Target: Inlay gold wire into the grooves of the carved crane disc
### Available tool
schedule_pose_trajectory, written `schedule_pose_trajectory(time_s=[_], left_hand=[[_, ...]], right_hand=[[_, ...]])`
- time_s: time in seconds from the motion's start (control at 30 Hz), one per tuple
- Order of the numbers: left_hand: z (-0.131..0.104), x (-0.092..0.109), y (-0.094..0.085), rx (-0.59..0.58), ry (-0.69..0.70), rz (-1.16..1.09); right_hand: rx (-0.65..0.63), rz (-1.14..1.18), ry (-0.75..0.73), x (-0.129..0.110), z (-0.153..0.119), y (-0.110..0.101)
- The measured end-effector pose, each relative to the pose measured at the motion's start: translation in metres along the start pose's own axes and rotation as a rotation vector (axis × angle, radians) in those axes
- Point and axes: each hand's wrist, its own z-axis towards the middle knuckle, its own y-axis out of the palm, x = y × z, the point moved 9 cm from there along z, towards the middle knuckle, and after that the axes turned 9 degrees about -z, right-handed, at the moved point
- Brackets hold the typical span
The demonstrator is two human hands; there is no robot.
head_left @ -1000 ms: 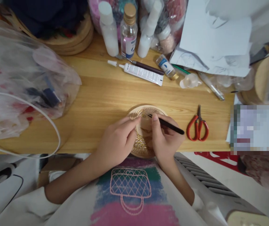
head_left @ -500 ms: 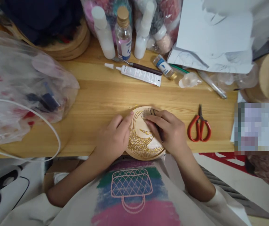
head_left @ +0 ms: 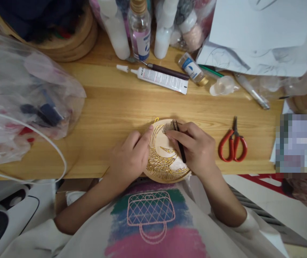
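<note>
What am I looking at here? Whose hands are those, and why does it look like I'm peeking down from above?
The picture comes from a small camera worn on a person's head, so you look down just as they do. Both hands are theirs. The left hand rests on the edge of a round wooden disc with a golden pattern. The right hand pinches black tweezers, tips at the top of the disc. All of it sits on a wooden table. Nearby lie red scissors, a glue tube, some bottles, a plastic bag and white papers.
</note>
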Motion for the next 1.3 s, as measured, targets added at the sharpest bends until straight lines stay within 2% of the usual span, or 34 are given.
schedule_pose_trajectory(time_s=[0.17, 0.47, 0.73, 0.83, 0.93, 1.0, 1.07, 1.17, 1.3], left_hand=[[0.000, -0.002, 0.001, -0.004, -0.019, -0.043], [0.000, 0.001, -0.002, 0.033, 0.010, -0.030], [-0.002, -0.003, 0.002, -0.003, -0.029, -0.065], [-0.001, -0.003, 0.002, 0.003, -0.026, -0.079], [-0.001, -0.001, -0.001, 0.047, -0.002, -0.075], [-0.001, 0.000, -0.002, 0.059, 0.005, -0.084], [-0.001, -0.001, 0.000, 0.046, -0.003, -0.087], [-0.001, -0.002, 0.002, 0.025, -0.017, -0.056], [-0.002, -0.002, 0.002, 0.030, -0.017, -0.079]], right_hand=[[-0.056, 0.011, 0.001, 0.002, 0.002, 0.003], [-0.070, -0.042, -0.086, -0.003, 0.008, -0.001], [-0.032, -0.068, -0.168, -0.007, 0.011, -0.003], [0.058, 0.045, -0.108, -0.004, 0.011, -0.016], [0.135, 0.259, 0.105, 0.013, 0.008, -0.030], [0.121, 0.413, 0.259, 0.024, 0.002, -0.029], [0.046, 0.571, 0.345, 0.029, -0.003, -0.021], [-0.080, 0.689, 0.311, 0.022, -0.004, -0.008], [-0.076, 0.608, 0.154, 0.013, 0.004, -0.008]])
